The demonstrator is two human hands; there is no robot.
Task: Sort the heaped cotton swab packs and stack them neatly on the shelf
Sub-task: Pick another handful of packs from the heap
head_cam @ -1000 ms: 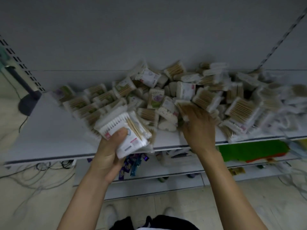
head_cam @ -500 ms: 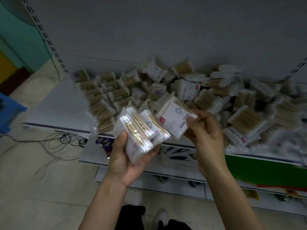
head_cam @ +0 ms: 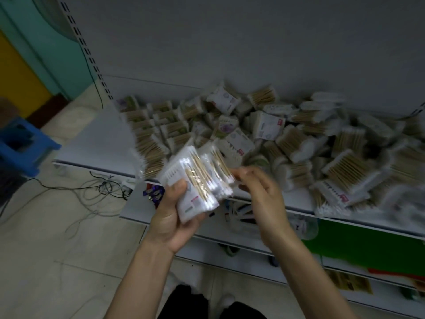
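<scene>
My left hand (head_cam: 174, 215) grips a bundle of several cotton swab packs (head_cam: 200, 180) in clear wrap, held in front of the white shelf (head_cam: 92, 143). My right hand (head_cam: 259, 192) is at the bundle's right edge, its fingertips touching the outermost pack; the hand is blurred, so whether it pinches the pack is unclear. A heap of cotton swab packs (head_cam: 299, 143) covers the middle and right of the shelf. At the heap's left side, several packs stand in tidy rows (head_cam: 156, 127).
The shelf's left end is bare. Lower shelves (head_cam: 345, 245) hold green and other goods. A blue stool (head_cam: 20, 146) and loose cables (head_cam: 96, 187) lie on the tiled floor at left. A slotted upright (head_cam: 92, 58) borders the grey back panel.
My right hand took a pack from the heap, brought it to the bundle in my left hand, and the pack now lies against that bundle. The view has swung left.
</scene>
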